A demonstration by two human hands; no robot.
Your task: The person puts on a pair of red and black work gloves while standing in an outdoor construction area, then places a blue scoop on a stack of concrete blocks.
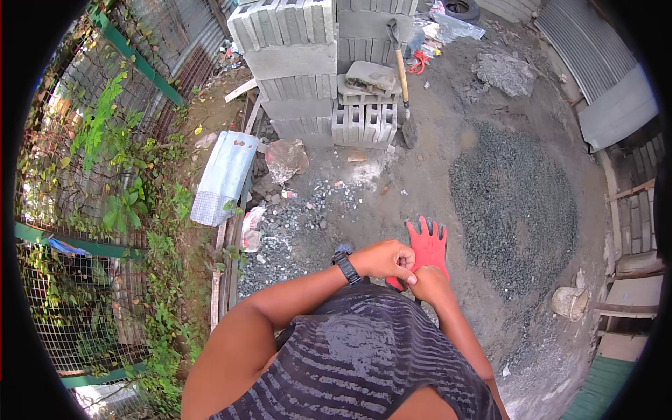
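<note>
A red work glove (pixel 428 246) with dark fingertips covers the front of my right hand (pixel 429 262), its fingers spread and pointing away from me. Bare skin shows behind the glove at the wrist. My left hand (pixel 386 260), bare and with a dark watch (pixel 345 267) on its wrist, is closed in a pinch at the glove's cuff, touching the right wrist. A smaller patch of red shows below the left hand; I cannot tell whether it is the glove's thumb or a second glove.
Stacked concrete blocks (pixel 294 63) stand ahead, with a shovel (pixel 399 59) leaning beside them. To the right lie a gravel pile (pixel 514 203) and a dirty bucket (pixel 570 303). A pale sack (pixel 224 178) lies left, near a wire fence (pixel 84 301) with plants.
</note>
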